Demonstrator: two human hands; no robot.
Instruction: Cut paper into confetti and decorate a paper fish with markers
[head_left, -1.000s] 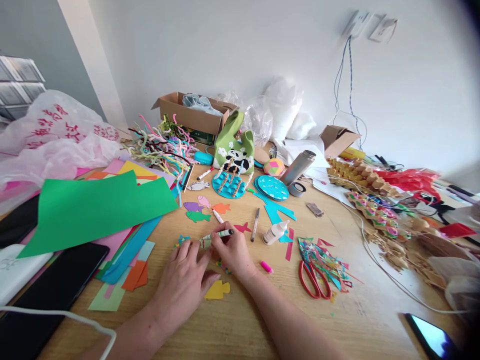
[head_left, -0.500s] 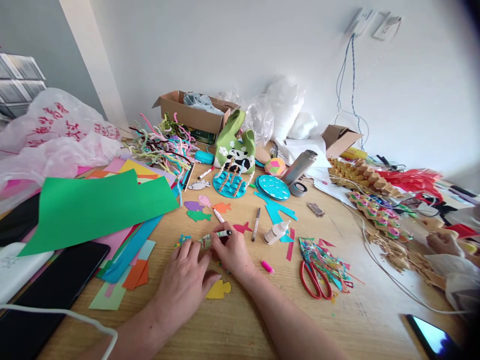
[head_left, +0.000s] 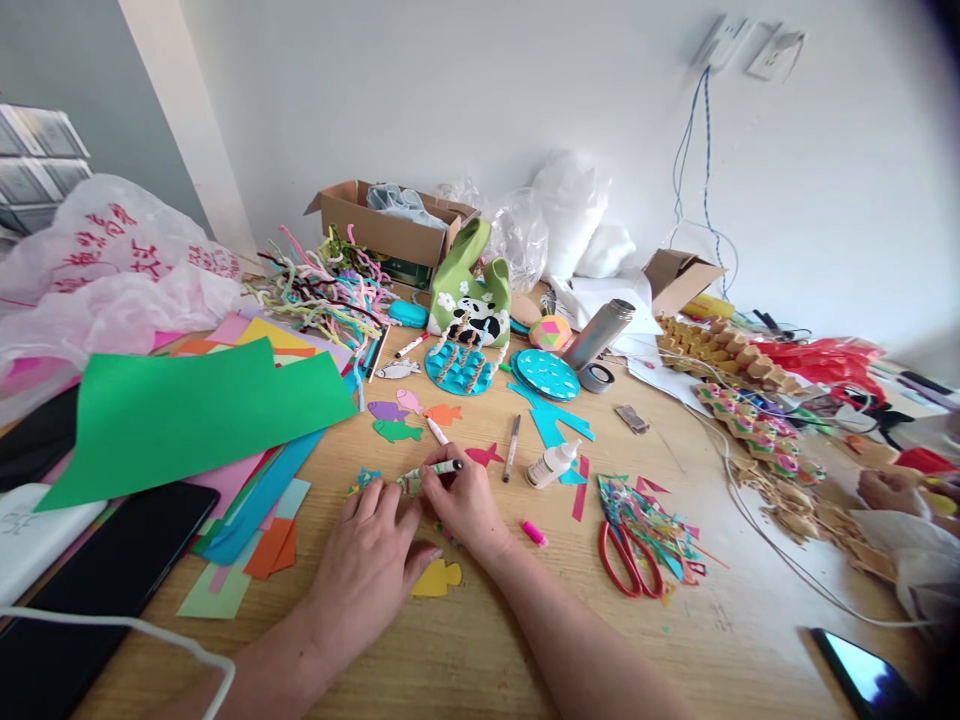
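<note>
One marker (head_left: 431, 470) in right hand (head_left: 465, 505); left hand (head_left: 367, 560) hides what lies beneath

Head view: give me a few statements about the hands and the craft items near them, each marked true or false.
The right hand holds a marker. True.
The red-handled scissors are in the left hand. False: they lie on the table, to the right of both hands.
A yellow paper fish lies just beside the left hand. True.
The glue bottle stands upright. False: it lies on its side.
</note>
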